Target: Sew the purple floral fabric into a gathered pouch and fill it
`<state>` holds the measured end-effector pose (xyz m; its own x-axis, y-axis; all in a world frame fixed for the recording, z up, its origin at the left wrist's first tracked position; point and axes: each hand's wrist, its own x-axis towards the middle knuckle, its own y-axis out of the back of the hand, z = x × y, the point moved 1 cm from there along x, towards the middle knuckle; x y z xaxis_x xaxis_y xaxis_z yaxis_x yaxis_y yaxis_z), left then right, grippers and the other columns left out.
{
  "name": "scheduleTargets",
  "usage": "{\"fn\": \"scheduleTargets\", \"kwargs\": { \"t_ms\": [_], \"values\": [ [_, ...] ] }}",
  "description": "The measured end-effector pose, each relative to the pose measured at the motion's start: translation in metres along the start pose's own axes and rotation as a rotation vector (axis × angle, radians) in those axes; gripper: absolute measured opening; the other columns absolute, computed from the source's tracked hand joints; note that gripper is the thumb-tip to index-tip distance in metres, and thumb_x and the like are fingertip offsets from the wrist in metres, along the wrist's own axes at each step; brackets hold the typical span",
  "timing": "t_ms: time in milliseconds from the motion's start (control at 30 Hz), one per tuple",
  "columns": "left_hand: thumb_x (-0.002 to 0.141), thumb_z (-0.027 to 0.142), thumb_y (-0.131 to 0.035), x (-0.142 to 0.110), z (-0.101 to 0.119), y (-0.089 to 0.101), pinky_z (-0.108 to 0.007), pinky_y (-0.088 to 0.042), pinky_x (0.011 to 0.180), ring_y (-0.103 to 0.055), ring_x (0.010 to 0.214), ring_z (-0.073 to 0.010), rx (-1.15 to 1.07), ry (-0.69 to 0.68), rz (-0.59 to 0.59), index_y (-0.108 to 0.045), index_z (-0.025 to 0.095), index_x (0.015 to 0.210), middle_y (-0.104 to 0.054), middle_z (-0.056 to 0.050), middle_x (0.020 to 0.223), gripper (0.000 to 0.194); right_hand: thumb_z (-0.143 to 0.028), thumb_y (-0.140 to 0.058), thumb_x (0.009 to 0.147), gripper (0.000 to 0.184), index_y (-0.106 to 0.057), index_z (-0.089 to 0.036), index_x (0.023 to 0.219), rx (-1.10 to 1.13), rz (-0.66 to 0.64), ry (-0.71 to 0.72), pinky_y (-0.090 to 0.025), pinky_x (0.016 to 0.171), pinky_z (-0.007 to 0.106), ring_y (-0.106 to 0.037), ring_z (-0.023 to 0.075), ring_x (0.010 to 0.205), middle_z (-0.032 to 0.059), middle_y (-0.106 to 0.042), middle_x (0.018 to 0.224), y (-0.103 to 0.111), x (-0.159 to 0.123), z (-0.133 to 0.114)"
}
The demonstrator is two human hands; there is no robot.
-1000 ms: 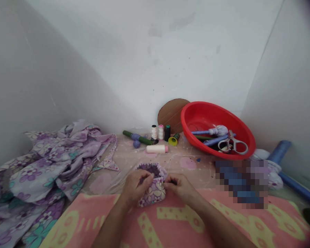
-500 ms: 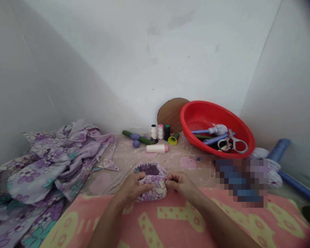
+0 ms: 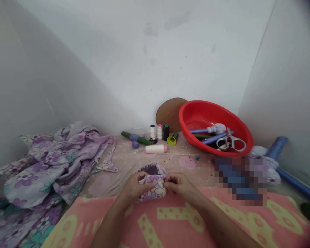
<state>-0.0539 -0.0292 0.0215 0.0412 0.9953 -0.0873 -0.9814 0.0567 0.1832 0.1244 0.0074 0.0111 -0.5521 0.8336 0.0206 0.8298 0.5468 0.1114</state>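
While both bare hands pinch it, a small floral purple-and-cream cotton pouch sits centre-near, just past the edge of a pink towel with yellow pattern. Its mouth faces up and far, showing a dark purple inside; long axis runs roughly near-far, exact tilt unclear.

Left hand: fingers curled, closed on the pouch's left rim. Right hand: fingers and thumb pinched on its right rim. Any needle or thread between the fingers: cannot tell.

Step in hand looks like rim work by pinch. Next move seems to call for holding that pinch; reaching any tool would need one hand freed.

Far: cream thread cone, three upright spools, round brown wooden board. Far right: red plastic basin holding steel scissors. Left: crumpled floral purple fabric. Right of the hands, a pixelated patch hides whatever lies there.
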Motion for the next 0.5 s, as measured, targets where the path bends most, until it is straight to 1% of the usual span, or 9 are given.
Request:
{"fn": "scheduleTargets", "kwargs": {
  "t_ms": [67,133,200,300,400,500],
  "values": [
    [0.054,0.038,-0.067,-0.001,0.000,-0.001,-0.019,-0.037,0.047,-0.050,0.049,-0.0099,-0.064,0.073,-0.025,-0.057,0.014,0.065,-0.056,0.003,0.055,0.029,-0.026,-0.056,0.063,0.015,-0.050,-0.014,0.057,-0.004,-0.009,-0.007,-0.028,0.043,0.018,-0.037,0.0056,0.045,-0.0045,-0.044,0.050,0.001,0.000,0.001],
    [0.053,0.038,-0.068,-0.002,0.000,-0.002,-0.018,-0.035,0.044,-0.047,0.045,-0.0084,-0.129,0.111,-0.017,-0.054,0.014,0.061,-0.054,0.004,0.051,0.029,-0.029,-0.057,0.063,0.016,-0.051,-0.014,0.059,-0.004,-0.005,-0.007,-0.028,0.042,0.017,-0.038,0.0055,0.044,-0.0043,-0.045,0.051,0.004,0.001,0.002],
    [0.052,0.037,-0.069,-0.002,0.001,-0.002,-0.017,-0.033,0.042,-0.045,0.042,-0.0069,-0.160,0.101,0.001,-0.050,0.015,0.058,-0.051,0.006,0.047,0.030,-0.033,-0.057,0.064,0.019,-0.052,-0.015,0.068,0.013,0.036,0.019,-0.030,0.040,0.017,-0.038,0.0057,0.044,-0.0042,-0.046,0.054,0.009,0.002,0.002],
    [0.053,0.038,-0.068,-0.002,0.001,-0.002,-0.017,-0.033,0.041,-0.043,0.041,-0.0061,-0.145,0.067,-0.005,-0.048,0.015,0.059,-0.050,0.007,0.046,0.030,-0.036,-0.054,0.068,0.024,-0.050,-0.016,0.080,0.084,0.101,0.084,-0.033,0.042,0.018,-0.040,0.0066,0.045,-0.0047,-0.045,0.056,0.015,0.002,0.000],
    [0.054,0.038,-0.068,-0.003,0.000,-0.002,-0.017,-0.035,0.043,-0.046,0.043,-0.0072,-0.127,0.051,-0.009,-0.050,0.015,0.062,-0.052,0.005,0.049,0.031,-0.035,-0.050,0.071,0.020,-0.049,-0.016,0.077,0.114,0.104,0.147,-0.036,0.047,0.020,-0.042,0.0075,0.046,-0.0050,-0.044,0.053,0.018,0.000,-0.006],
    [0.054,0.039,-0.068,-0.004,0.000,-0.002,-0.019,-0.036,0.046,-0.048,0.046,-0.0086,-0.137,0.071,-0.006,-0.054,0.013,0.064,-0.056,0.003,0.053,0.031,-0.032,-0.049,0.074,0.017,-0.051,-0.015,0.073,0.059,0.089,0.197,-0.037,0.049,0.021,-0.044,0.0084,0.049,-0.0037,-0.045,0.053,0.016,-0.002,-0.010]
  ]
}}
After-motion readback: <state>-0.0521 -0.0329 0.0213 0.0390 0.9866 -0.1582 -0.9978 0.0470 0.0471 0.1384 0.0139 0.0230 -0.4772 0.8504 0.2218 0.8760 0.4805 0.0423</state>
